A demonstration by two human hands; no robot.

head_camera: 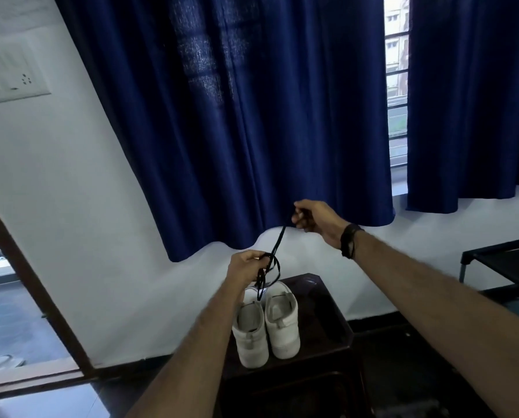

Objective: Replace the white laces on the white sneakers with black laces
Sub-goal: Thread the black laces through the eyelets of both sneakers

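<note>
Black laces point(277, 239) stretch between both hands above white sneakers point(265, 324) on dark worktop point(330, 321). Left hand point(244, 265) grip clamps the bundle; right hand point(315, 220) grip pinches one end.

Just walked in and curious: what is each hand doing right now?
Left hand: fingers pinch the bunched black lace above the white sneakers.
Right hand: fingers grip the lace's other end, pulling it up taut.

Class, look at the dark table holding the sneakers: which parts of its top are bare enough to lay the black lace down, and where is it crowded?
Bare top shows right of the sneakers up to the dark table's right rim, and beyond their toes by the wall. Its left side is crowded: sneakers, with the left forearm across that edge.
</note>
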